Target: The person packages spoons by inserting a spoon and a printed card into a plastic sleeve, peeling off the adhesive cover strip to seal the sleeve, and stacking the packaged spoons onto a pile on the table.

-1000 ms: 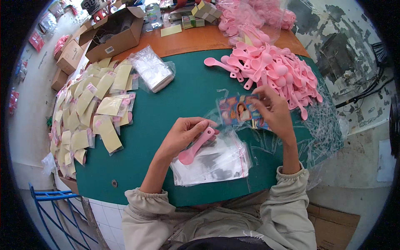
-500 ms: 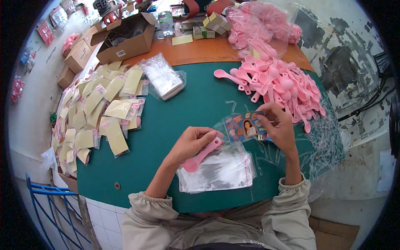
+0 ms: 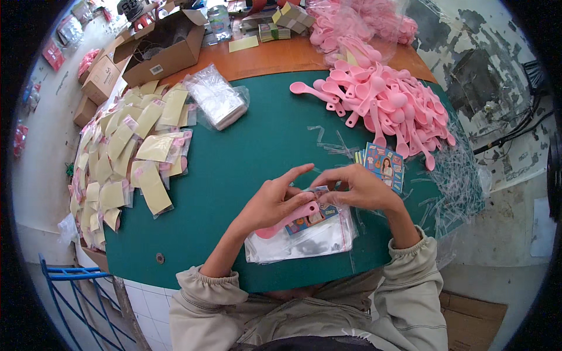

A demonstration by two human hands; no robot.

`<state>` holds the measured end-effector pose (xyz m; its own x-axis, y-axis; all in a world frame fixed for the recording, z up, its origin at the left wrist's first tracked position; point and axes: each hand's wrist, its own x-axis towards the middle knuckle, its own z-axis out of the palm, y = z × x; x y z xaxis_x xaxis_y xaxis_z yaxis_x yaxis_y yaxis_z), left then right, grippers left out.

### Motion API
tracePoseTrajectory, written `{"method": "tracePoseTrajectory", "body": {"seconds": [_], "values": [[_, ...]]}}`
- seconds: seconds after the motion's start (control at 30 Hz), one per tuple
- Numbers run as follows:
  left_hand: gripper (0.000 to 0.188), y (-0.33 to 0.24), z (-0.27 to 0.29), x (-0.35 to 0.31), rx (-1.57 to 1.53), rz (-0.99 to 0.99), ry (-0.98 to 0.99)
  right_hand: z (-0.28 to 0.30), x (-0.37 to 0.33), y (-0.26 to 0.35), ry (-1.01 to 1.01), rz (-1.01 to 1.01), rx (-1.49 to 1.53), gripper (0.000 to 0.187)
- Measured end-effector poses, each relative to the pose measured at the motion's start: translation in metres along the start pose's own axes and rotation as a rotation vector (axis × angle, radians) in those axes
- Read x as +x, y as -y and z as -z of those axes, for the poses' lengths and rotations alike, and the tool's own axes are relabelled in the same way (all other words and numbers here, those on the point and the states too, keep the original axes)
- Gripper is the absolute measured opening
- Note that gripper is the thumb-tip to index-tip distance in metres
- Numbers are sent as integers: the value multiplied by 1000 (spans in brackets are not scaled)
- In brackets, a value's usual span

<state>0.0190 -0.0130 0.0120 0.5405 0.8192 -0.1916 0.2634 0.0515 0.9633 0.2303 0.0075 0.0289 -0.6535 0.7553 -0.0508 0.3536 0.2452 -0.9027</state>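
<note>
My left hand (image 3: pixel 270 202) is closed around a pink plastic spoon (image 3: pixel 288 221), its bowl end toward the lower left. Close beside it, my right hand (image 3: pixel 360 188) pinches at the top of a printed picture card (image 3: pixel 316 220) or the clear film over it. The card lies over a stack of clear plastic bags (image 3: pixel 301 248) at the table's near side. Whether it sits inside a bag I cannot tell. A small stack of similar cards (image 3: pixel 384 167) rests beyond my right hand, below the heap of pink spoons (image 3: pixel 389 105).
Bagged pieces with cream card backs (image 3: pixel 120 140) pile up at the left. A packet of clear bags (image 3: pixel 218 99) lies behind on the green table (image 3: pixel 222 169). Clear plastic strips (image 3: pixel 459 175) litter the right side. An open cardboard box (image 3: pixel 164 50) stands at the far left.
My right hand has moved left and nearer, beside my left hand. One card now lies over the bag stack; the other cards are on the table. My left hand still holds the spoon.
</note>
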Motion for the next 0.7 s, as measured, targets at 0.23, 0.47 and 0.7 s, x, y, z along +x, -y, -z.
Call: {"method": "tracePoseTrajectory", "body": {"seconds": [0.23, 0.47, 0.7], "values": [[41, -6, 35, -17, 153, -50, 135, 26, -7, -3, -220, -158, 63, 14], [37, -4, 32, -13, 21, -19, 28, 16, -5, 4, -178, -246, 431, 23], [25, 8, 28, -13, -179, 12, -54, 20, -6, -4, -269, -159, 249, 25]]}}
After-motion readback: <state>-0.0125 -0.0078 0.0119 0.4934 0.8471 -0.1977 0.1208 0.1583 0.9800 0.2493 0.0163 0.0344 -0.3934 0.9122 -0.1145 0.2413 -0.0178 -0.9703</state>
